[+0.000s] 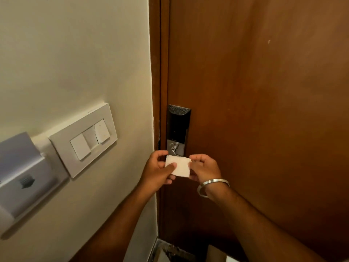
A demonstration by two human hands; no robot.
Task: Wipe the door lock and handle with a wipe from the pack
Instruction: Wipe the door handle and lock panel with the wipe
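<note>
A dark electronic door lock is mounted on the left edge of a brown wooden door. Just below it, a small folded white wipe is held flat between both hands. My left hand pinches its left edge with the thumb on top. My right hand, with a silver bangle on the wrist, pinches its right edge. The metal handle part at the lock's lower end shows just above the wipe; the rest of it is hidden behind my hands. No pack is in view.
A cream wall stands left of the door frame, with a white switch plate and a white card holder at the far left. Something pale shows at the bottom edge near the door's foot.
</note>
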